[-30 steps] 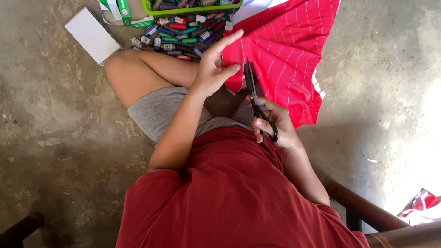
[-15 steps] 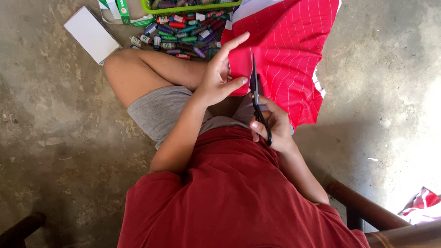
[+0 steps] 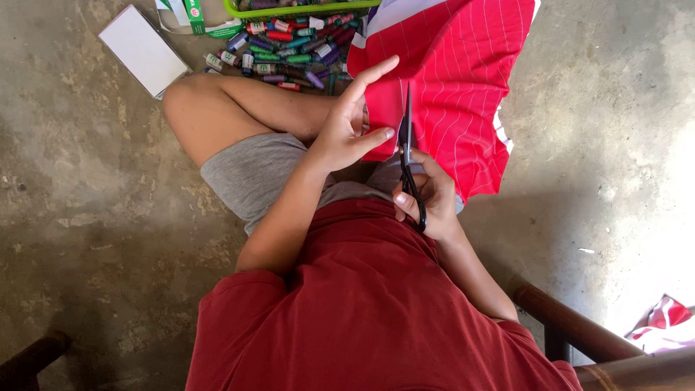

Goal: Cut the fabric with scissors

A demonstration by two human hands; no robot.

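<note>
Cutting is under way: your right hand [image 3: 427, 195] grips black scissors [image 3: 407, 145], blades entering the red striped fabric [image 3: 463, 80] over your lap; left hand [image 3: 347, 127] pinches its edge. Most remains uncut.

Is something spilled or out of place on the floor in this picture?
Yes. Many small thread spools lie scattered on the concrete floor beside the green basket, not inside it. Nothing looks damaged.

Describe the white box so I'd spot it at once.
Start at the bent knee on the concrete floor. Just above it, top left, lies the white box, left of the scattered thread spools. It alone is flat, plain and rectangular.
</note>
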